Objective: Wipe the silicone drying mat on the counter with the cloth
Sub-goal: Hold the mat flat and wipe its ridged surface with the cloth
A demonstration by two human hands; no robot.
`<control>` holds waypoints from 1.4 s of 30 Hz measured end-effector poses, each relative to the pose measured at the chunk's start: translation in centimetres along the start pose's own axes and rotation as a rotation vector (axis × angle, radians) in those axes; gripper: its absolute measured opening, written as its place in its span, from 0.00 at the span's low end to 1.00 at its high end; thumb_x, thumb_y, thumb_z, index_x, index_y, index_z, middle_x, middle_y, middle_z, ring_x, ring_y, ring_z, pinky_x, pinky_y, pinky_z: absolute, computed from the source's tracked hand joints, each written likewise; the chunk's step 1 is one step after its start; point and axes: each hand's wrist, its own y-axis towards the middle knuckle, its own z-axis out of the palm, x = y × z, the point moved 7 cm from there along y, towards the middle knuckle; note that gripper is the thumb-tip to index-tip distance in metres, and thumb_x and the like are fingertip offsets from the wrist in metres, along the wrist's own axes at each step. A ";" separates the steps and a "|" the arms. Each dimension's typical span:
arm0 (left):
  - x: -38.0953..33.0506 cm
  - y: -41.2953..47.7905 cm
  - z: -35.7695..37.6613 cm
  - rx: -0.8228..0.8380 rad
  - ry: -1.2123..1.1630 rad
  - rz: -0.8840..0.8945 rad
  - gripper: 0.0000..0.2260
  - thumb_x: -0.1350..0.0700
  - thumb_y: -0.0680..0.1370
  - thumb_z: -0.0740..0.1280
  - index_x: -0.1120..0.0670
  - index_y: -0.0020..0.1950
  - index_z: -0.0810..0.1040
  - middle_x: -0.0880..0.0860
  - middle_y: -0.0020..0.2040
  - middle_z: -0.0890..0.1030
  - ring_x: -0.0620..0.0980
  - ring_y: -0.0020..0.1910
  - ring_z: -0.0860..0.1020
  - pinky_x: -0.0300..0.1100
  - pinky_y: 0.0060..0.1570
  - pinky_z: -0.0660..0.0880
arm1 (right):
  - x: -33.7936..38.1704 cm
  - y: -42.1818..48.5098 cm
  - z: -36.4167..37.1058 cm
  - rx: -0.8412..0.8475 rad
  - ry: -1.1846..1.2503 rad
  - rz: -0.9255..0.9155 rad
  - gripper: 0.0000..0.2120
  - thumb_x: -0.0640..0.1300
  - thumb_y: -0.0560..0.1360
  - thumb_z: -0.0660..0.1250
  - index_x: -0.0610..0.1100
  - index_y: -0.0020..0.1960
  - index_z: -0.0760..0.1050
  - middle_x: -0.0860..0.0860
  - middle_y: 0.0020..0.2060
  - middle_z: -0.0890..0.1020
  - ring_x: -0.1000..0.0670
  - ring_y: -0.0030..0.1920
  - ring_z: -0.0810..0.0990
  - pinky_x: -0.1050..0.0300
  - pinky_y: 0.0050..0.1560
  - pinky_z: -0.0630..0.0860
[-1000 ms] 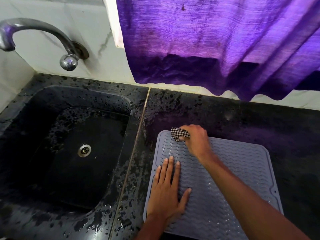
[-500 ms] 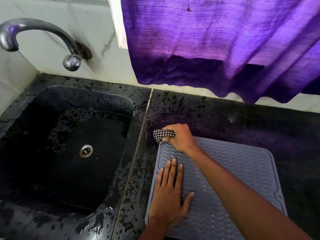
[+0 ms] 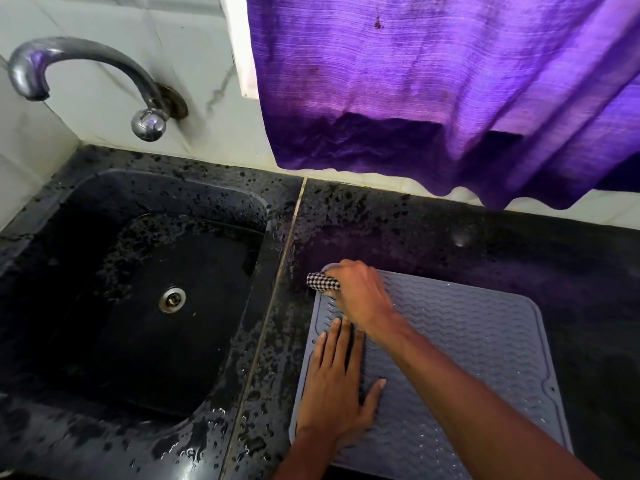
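since a second ago my right hand (image 3: 360, 296), clenched round the cloth (image 3: 322, 283), slid to the far-left corner of the mat (image 3: 485, 341) on the desk (image 3: 450, 237). left hand (image 3: 337, 386) lies flat, released, pinning it. i'd sweep back along the ridges.

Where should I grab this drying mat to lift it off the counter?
Likely pinch the far right corner of the mat, coming from the right. It lies flat and thin, so only an edge lifts; the left hand and right hand cover its left side.
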 end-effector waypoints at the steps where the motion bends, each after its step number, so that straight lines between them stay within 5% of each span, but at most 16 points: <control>1: 0.0 0.0 0.0 0.002 -0.006 -0.001 0.36 0.33 0.83 0.52 0.57 0.82 0.60 0.59 0.81 0.59 0.57 0.81 0.56 0.53 0.76 0.52 | 0.2 -0.4 0.1 -0.009 0.044 -0.014 0.15 0.45 0.69 0.74 0.51 0.54 0.80 0.54 0.50 0.81 0.49 0.51 0.78 0.52 0.52 0.76; 9: 0.0 -0.1 -0.5 -0.021 -0.054 -0.020 0.36 0.33 0.82 0.53 0.56 0.81 0.61 0.57 0.81 0.60 0.57 0.81 0.59 0.50 0.77 0.47 | -0.4 -3.1 0.1 0.094 0.170 -0.112 0.11 0.45 0.67 0.73 0.54 0.49 0.82 0.56 0.43 0.83 0.52 0.46 0.79 0.51 0.47 0.76; 13: -0.1 0.0 -0.7 -0.043 -0.060 -0.006 0.37 0.33 0.82 0.53 0.56 0.83 0.53 0.56 0.83 0.54 0.54 0.82 0.52 0.52 0.77 0.49 | -2.0 -2.7 -2.5 -0.169 0.062 0.045 0.18 0.42 0.70 0.72 0.53 0.58 0.78 0.54 0.49 0.81 0.48 0.50 0.74 0.49 0.50 0.70; 18: 0.1 -0.1 -0.5 -0.024 -0.086 -0.032 0.37 0.32 0.82 0.51 0.53 0.84 0.48 0.52 0.84 0.47 0.51 0.83 0.46 0.52 0.78 0.49 | -2.2 -2.0 -1.3 -0.115 -0.047 0.048 0.25 0.33 0.71 0.67 0.53 0.64 0.75 0.53 0.54 0.79 0.47 0.54 0.72 0.51 0.51 0.66; 27: 0.4 -0.2 -0.6 -0.038 -0.099 -0.061 0.36 0.32 0.82 0.52 0.49 0.84 0.47 0.49 0.84 0.46 0.50 0.83 0.46 0.49 0.78 0.48 | -8.3 -3.8 -2.9 -0.146 -0.145 0.179 0.18 0.43 0.69 0.73 0.55 0.57 0.79 0.55 0.50 0.80 0.47 0.52 0.74 0.51 0.49 0.65; 37: 0.1 -0.1 -0.6 -0.019 -0.065 -0.039 0.36 0.33 0.82 0.53 0.51 0.84 0.50 0.51 0.84 0.47 0.52 0.83 0.46 0.50 0.79 0.47 | -19.7 -11.9 -7.1 -0.218 -0.258 0.449 0.21 0.33 0.63 0.73 0.48 0.54 0.81 0.47 0.46 0.82 0.39 0.46 0.77 0.48 0.44 0.73; 42: 0.0 -0.1 -0.8 -0.027 -0.053 -0.032 0.36 0.34 0.82 0.54 0.53 0.84 0.51 0.53 0.84 0.49 0.52 0.83 0.48 0.51 0.79 0.50 | -18.0 -9.4 -5.8 -0.251 0.090 0.344 0.17 0.36 0.65 0.75 0.45 0.54 0.80 0.44 0.44 0.82 0.39 0.46 0.79 0.49 0.47 0.75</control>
